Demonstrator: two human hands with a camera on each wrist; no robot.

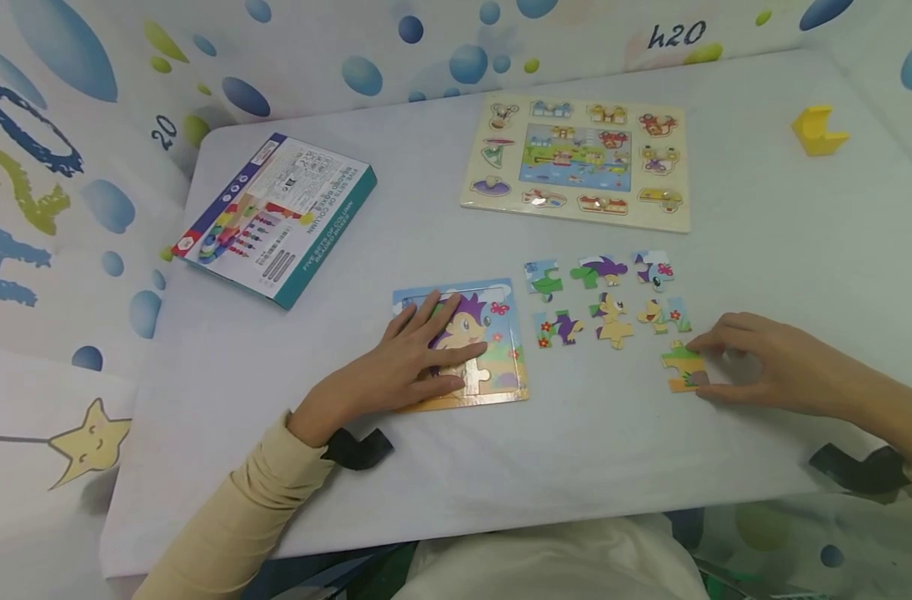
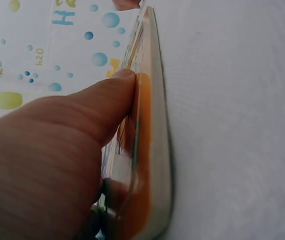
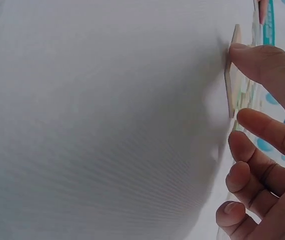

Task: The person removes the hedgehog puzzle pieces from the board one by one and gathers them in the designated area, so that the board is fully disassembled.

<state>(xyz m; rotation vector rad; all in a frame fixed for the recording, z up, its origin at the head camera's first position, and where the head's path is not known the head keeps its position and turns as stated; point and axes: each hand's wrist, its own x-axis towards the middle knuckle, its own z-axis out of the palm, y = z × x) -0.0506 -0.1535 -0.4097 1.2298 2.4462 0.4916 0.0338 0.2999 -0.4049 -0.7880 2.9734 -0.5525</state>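
My left hand [image 1: 399, 367] rests with spread fingers on a framed jigsaw puzzle board [image 1: 519, 333], which shows a purple-haired cartoon figure. In the left wrist view, the thumb [image 2: 107, 95] lies over the board's orange edge [image 2: 143, 150]. At the lower right of the loose pieces, my right hand [image 1: 779, 367] holds a green-and-orange puzzle piece [image 1: 681, 368] between thumb and index finger. The right wrist view shows this piece [image 3: 231, 75] edge-on, close to the cloth, the other fingers loosely bent below. Between the hands lie several loose pieces, among them a yellow one [image 1: 613, 325].
Behind the loose pieces lies a wooden peg puzzle board [image 1: 576, 218]. A boxed set [image 1: 276, 217] with a teal side is at the left back. One yellow block [image 1: 819, 132] sits at the far right. White cloth [image 1: 606, 458] covers the table.
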